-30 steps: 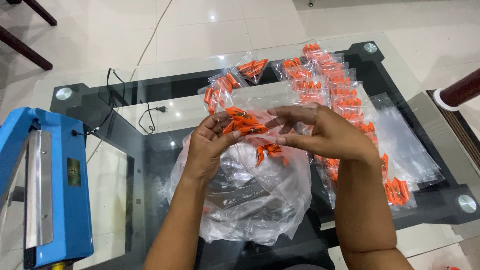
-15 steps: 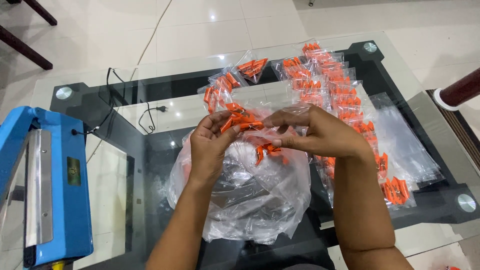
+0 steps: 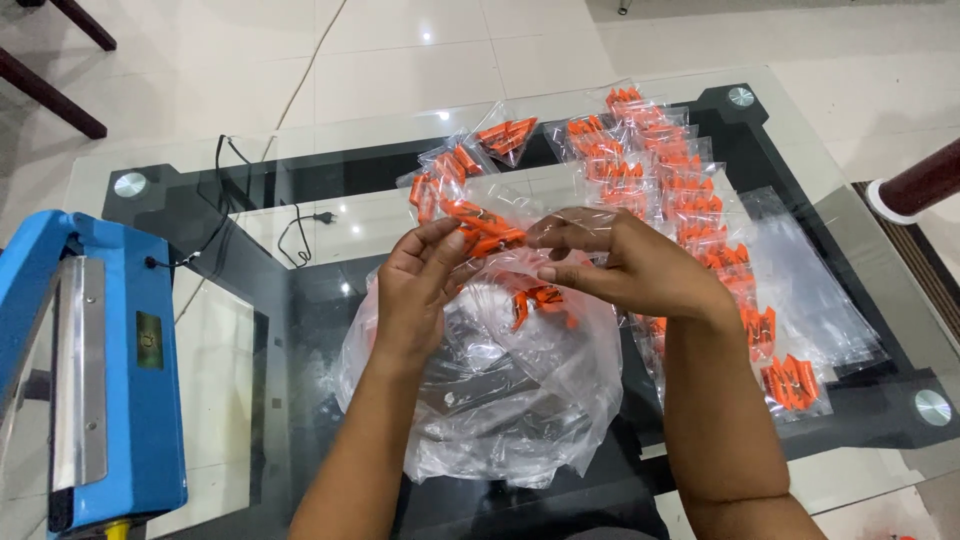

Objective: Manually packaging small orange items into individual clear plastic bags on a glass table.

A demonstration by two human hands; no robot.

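Since a second ago, both my hands have shifted slightly left and the orange clips (image 3: pixel 480 228) now sit tucked deeper into a small clear bag (image 3: pixel 520 215), where before they lay more bare between my fingers. My left hand (image 3: pixel 415 290) pinches the bunch of clips from the left, thumb and fingers closed on them. My right hand (image 3: pixel 630 270) has its fingertips closed on the small clear bag's film at the right. Both are held just above a large crumpled clear bag (image 3: pixel 510 390), where a few more orange clips show through the plastic. Beyond and to my right, sealed clear packets of orange clips (image 3: pixel 665 165) lie in an overlapping row along the glass table (image 3: pixel 180 160). Flat empty clear bags (image 3: pixel 810 290) lie just right of them. At far left stands a blue heat sealer (image 3: pixel 100 380) with a small dark rectangular label.
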